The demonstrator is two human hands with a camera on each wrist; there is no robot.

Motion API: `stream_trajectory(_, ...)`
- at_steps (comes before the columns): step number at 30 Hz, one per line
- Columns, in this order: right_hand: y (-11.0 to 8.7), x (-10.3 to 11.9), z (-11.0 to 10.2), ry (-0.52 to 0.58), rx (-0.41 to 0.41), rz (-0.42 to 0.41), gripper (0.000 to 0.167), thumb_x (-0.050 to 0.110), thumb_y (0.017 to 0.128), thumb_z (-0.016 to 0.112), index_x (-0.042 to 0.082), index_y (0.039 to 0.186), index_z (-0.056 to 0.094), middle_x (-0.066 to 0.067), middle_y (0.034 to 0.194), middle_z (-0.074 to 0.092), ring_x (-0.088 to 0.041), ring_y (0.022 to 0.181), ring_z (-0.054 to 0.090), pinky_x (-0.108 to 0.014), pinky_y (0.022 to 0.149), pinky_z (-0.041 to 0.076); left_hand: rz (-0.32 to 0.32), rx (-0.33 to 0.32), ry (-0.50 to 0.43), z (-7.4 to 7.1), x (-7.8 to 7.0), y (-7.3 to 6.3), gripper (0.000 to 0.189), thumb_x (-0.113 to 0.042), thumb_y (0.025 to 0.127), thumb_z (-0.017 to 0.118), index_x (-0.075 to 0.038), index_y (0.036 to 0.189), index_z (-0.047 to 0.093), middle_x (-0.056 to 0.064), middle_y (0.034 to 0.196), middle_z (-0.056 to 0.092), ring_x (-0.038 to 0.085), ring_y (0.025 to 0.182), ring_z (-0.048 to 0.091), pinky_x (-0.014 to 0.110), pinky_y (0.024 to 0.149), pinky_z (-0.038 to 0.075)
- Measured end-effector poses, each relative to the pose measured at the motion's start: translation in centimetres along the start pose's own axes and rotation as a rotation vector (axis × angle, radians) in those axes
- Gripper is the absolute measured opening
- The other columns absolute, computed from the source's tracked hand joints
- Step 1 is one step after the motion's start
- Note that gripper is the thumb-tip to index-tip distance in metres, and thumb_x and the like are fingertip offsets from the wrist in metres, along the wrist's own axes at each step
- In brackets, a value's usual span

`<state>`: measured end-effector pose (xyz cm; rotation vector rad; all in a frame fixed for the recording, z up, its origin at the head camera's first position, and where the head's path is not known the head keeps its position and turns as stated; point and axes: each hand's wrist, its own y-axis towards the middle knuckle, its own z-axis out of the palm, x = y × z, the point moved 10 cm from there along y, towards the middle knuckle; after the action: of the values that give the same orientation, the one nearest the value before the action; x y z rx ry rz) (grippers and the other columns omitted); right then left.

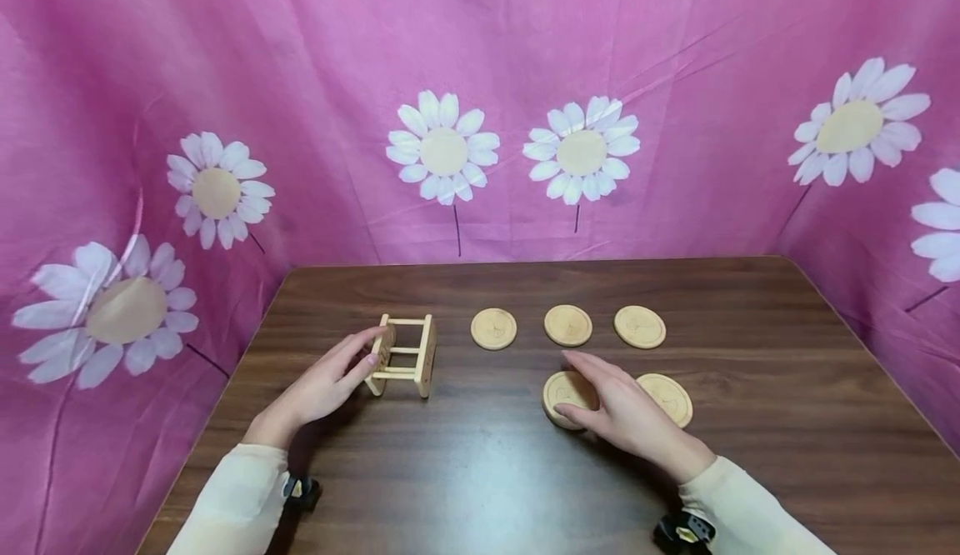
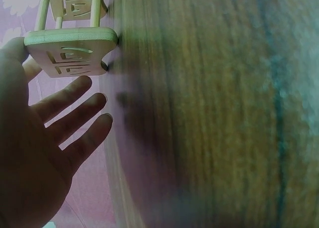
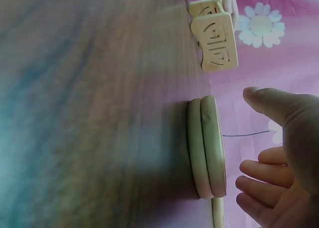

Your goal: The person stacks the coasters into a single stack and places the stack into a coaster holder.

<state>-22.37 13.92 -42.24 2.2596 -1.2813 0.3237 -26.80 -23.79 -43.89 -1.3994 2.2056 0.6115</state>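
Observation:
A small wooden rack [image 1: 428,357], two cut-out side panels joined by dowels, stands at the left of the table. My left hand [image 1: 324,382] touches its left panel with thumb and index finger; in the left wrist view the other fingers [image 2: 82,144] are spread and fairly straight, below the panel. Two stacked round wooden coasters [image 3: 207,148] lie in front of the right hand. Above this stack [image 1: 557,390] hovers my right hand [image 1: 626,412], thumb and fingers apart. The right wrist view shows a gap between hand and coasters.
Three single coasters lie in a back row: left [image 1: 493,329], middle [image 1: 567,325] and right [image 1: 640,327]. Another coaster [image 1: 670,401] sits beside the stack, partly behind the right hand. A pink daisy-print cloth [image 1: 510,55] hangs behind the brown wooden table [image 1: 480,472].

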Motion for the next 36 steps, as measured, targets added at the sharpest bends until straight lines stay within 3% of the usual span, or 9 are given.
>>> stream_trajectory(10,1.6,0.4,0.4,0.030,-0.016,0.008,0.068,0.027,0.091,0.088,-0.003,0.147,0.062,-0.022,0.144,0.068,-0.042,0.133,0.066,-0.057,0.111,0.053,0.024,-0.027,0.018,-0.3,-0.4,-0.3,0.048,-0.023,0.115,0.053,-0.012,0.161,0.049,0.019,0.159,0.056,0.043,0.147,0.052,0.067,0.119,0.041)
stream_trajectory(30,4.5,1.0,1.5,0.046,0.049,-0.019,0.071,0.027,0.094,0.086,-0.006,0.150,0.058,-0.026,0.147,0.065,-0.044,0.137,0.063,-0.059,0.114,0.050,0.025,-0.019,0.004,-0.1,-0.3,-0.1,0.048,-0.022,0.115,0.052,-0.012,0.162,0.048,0.019,0.161,0.055,0.043,0.146,0.053,0.066,0.119,0.042)
stream_trajectory(36,5.6,0.8,1.4,0.056,0.054,0.006,0.070,0.026,0.094,0.085,-0.006,0.150,0.057,-0.028,0.146,0.065,-0.047,0.137,0.062,-0.062,0.114,0.049,0.018,-0.017,0.011,-0.1,-0.2,-0.1,0.048,-0.022,0.115,0.052,-0.011,0.161,0.048,0.020,0.160,0.056,0.043,0.145,0.054,0.066,0.118,0.043)
